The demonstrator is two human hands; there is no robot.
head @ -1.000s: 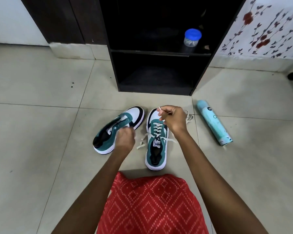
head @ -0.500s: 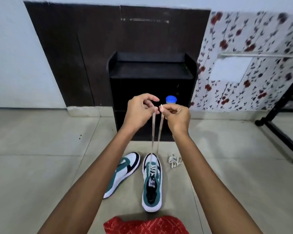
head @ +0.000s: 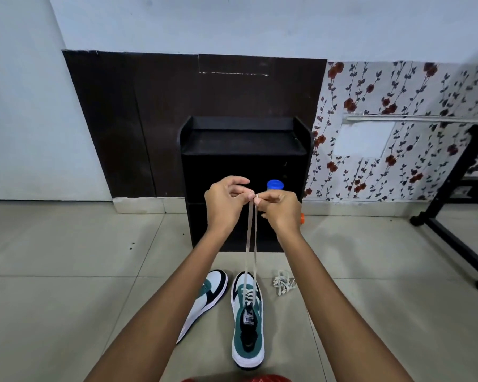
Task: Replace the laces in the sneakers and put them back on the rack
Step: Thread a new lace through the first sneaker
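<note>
In front of the black rack [head: 243, 150], a laced sneaker [head: 247, 321] stands on the floor beside its mate [head: 204, 299], while the left hand [head: 224, 205] and right hand [head: 280, 213] each pinch one end of its taut lace [head: 255, 238] in their fingers.

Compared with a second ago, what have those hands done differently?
The left hand left the other sneaker and rose to pinch one end of the lace; the right hand lifted the other end, drawing it taut above the laced sneaker. Both sneakers and the loose lace bundle stayed on the floor.
</note>
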